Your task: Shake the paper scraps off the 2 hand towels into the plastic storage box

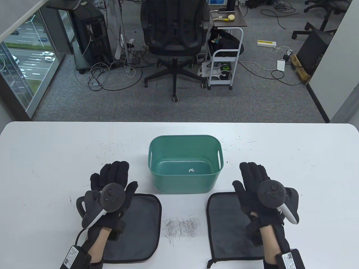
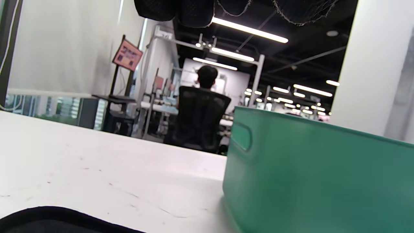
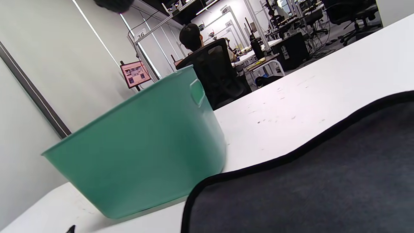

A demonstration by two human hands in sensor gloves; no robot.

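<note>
I'm looking down at the white table (image 1: 56,157), and both hands are flat with straight fingers, gripping nothing. My left hand (image 1: 113,187) lies over the far left corner of the left towel (image 1: 140,227), its fingertips reaching past the towel's far edge onto bare table. My right hand (image 1: 256,186) does the same on the right towel (image 1: 227,224), over its far right part, fingers pointing away from me. Both towels are dark grey with black edging and lie flat at the near edge of the table, well apart from each other. Between them I see a patch of grey scuff marks (image 1: 181,227) on the tabletop. Just beyond the gap between the towels sits the green plastic storage box (image 1: 185,185), upright and open, with one small white paper scrap (image 1: 192,170) on its floor. From the right wrist view the towel's black hem runs just beside the box wall; I can't tell if they touch. Beyond the table stands a black office chair (image 1: 174,36) on grey carpet.
</note>
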